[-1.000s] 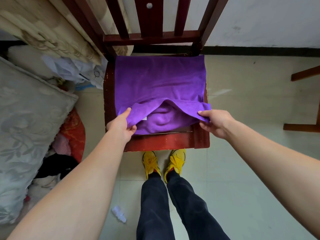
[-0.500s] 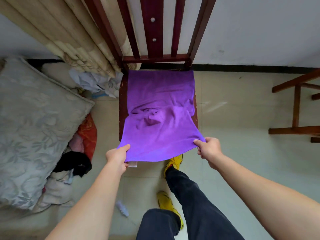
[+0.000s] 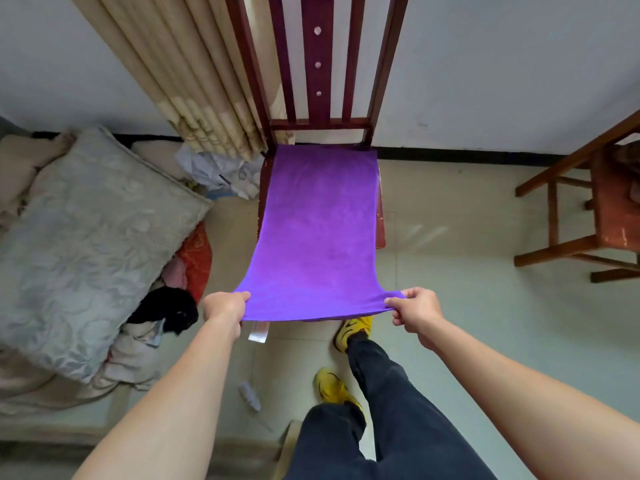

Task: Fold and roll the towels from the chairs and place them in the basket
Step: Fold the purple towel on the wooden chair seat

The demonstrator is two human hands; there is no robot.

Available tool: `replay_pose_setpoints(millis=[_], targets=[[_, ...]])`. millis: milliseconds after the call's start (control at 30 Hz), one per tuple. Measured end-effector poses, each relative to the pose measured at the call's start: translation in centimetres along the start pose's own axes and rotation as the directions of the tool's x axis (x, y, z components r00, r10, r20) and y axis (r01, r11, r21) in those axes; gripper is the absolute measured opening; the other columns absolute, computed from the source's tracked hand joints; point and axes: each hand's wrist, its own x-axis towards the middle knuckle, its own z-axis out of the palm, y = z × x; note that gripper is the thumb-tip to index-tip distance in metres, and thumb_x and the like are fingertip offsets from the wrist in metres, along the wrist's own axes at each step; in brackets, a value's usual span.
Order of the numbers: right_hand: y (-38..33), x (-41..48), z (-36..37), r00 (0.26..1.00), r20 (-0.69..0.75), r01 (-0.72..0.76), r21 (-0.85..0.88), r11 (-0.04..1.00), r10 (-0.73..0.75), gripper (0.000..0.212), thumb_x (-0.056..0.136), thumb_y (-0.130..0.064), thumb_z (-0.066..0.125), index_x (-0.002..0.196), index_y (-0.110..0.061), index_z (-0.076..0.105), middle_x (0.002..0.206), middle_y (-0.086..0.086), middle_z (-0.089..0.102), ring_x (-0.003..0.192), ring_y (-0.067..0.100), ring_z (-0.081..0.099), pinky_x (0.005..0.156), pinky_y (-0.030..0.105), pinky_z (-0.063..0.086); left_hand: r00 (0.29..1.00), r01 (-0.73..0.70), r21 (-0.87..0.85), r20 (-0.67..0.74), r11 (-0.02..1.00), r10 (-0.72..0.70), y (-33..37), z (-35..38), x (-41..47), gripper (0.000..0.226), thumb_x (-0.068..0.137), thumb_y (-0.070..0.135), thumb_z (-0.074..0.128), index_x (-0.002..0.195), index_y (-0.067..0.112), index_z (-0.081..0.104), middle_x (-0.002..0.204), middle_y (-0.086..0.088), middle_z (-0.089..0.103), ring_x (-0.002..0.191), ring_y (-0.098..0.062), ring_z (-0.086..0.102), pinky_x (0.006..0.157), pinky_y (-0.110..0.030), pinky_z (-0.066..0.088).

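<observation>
Head view: left hand (image 3: 225, 306) and right hand (image 3: 414, 308) each pinch a near corner of the purple towel (image 3: 320, 230), stretched flat ahead of them over the chair (image 3: 320, 126), so the fold likely comes next.

Chair back (image 3: 318, 64) blocks ahead; floor (image 3: 467, 306) right open.

You see the room in soft, even daylight with faint shadows, a pale glare streak on the floor tiles (image 3: 420, 233) right of the chair (image 3: 320, 64), strong wide-angle bending at the edges, and slightly soft detail throughout.
</observation>
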Motion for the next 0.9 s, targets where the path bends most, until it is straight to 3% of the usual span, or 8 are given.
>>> replay_pose_setpoints(millis=[167, 300, 367, 533, 700, 900], targets=[[1.7, -3.3, -1.0, 1.000, -0.007, 0.021, 0.035, 0.999, -0.021, 0.047, 0.084, -0.006, 0.069, 0.122, -0.016, 0.046, 0.061, 0.009, 0.056, 0.043, 0.016, 0.046, 0.034, 0.020, 0.032, 1.000, -0.023, 0.026, 0.014, 0.999, 0.023, -1.5, -1.7, -1.8, 0.021, 0.077, 0.003, 0.071, 0.098, 0.001, 0.067, 0.090, -0.013, 0.065, 0.073, -0.023, 0.057, 0.067, -0.031, 0.046], [2.2, -4.5, -1.7, 0.997, -0.005, 0.081, 0.028, 0.996, -0.081, 0.035, 0.085, -0.004, 0.067, 0.116, -0.014, 0.055, 0.059, 0.007, 0.055, 0.040, 0.015, 0.046, 0.033, 0.018, 0.033, 0.999, -0.048, 0.048, 0.010, 0.998, 0.048, -2.6, -2.6, -2.4, 0.012, 0.080, 0.001, 0.069, 0.089, 0.004, 0.062, 0.077, -0.013, 0.055, 0.050, -0.018, 0.043, 0.038, -0.015, 0.035], [2.4, -4.9, -2.1, 0.994, -0.007, 0.108, 0.030, 0.994, -0.108, 0.026, 0.086, -0.003, 0.065, 0.111, -0.011, 0.061, 0.060, 0.007, 0.055, 0.040, 0.014, 0.046, 0.033, 0.015, 0.033, 0.999, -0.041, 0.069, -0.002, 0.997, 0.042, -3.3, -3.1, -2.5, 0.010, 0.081, 0.003, 0.069, 0.088, 0.002, 0.062, 0.066, -0.010, 0.051, 0.044, -0.016, 0.039, 0.032, -0.009, 0.028], [2.6, -5.0, -2.3, 0.988, -0.021, 0.154, 0.023, 0.988, -0.153, 0.013, 0.085, 0.001, 0.063, 0.097, -0.003, 0.068, 0.061, 0.007, 0.058, 0.045, 0.016, 0.049, 0.039, 0.019, 0.040, 1.000, -0.002, 0.179, -0.021, 0.984, 0.006, -4.3, -4.4, -2.5, 0.019, 0.077, 0.006, 0.074, 0.068, 0.001, 0.058, 0.056, -0.008, 0.050, 0.040, -0.015, 0.039, 0.037, -0.015, 0.029], [1.6, -4.7, -2.2, 0.989, 0.052, 0.147, -0.116, 0.982, -0.142, 0.013, 0.086, -0.001, 0.059, 0.078, -0.004, 0.069, 0.053, 0.006, 0.056, 0.044, 0.018, 0.052, 0.035, 0.015, 0.033, 0.999, 0.010, 0.265, -0.039, 0.964, 0.001, -3.8, -5.1, -1.9, 0.016, 0.071, 0.002, 0.075, 0.081, -0.004, 0.065, 0.060, -0.012, 0.057, 0.038, -0.015, 0.041, 0.045, -0.018, 0.033], [1.1, -4.2, -2.4, 0.993, 0.115, 0.063, -0.240, 0.969, -0.037, 0.008, 0.084, -0.004, 0.062, 0.078, -0.002, 0.068, 0.047, 0.004, 0.052, 0.047, 0.020, 0.056, 0.035, 0.017, 0.028, 0.999, 0.039, 0.406, 0.016, 0.913, -0.050, -4.0, -5.0, -2.0, 0.017, 0.072, -0.002, 0.071, 0.064, 0.001, 0.056, 0.052, -0.009, 0.049, 0.035, -0.012, 0.036, 0.046, -0.017, 0.033]])
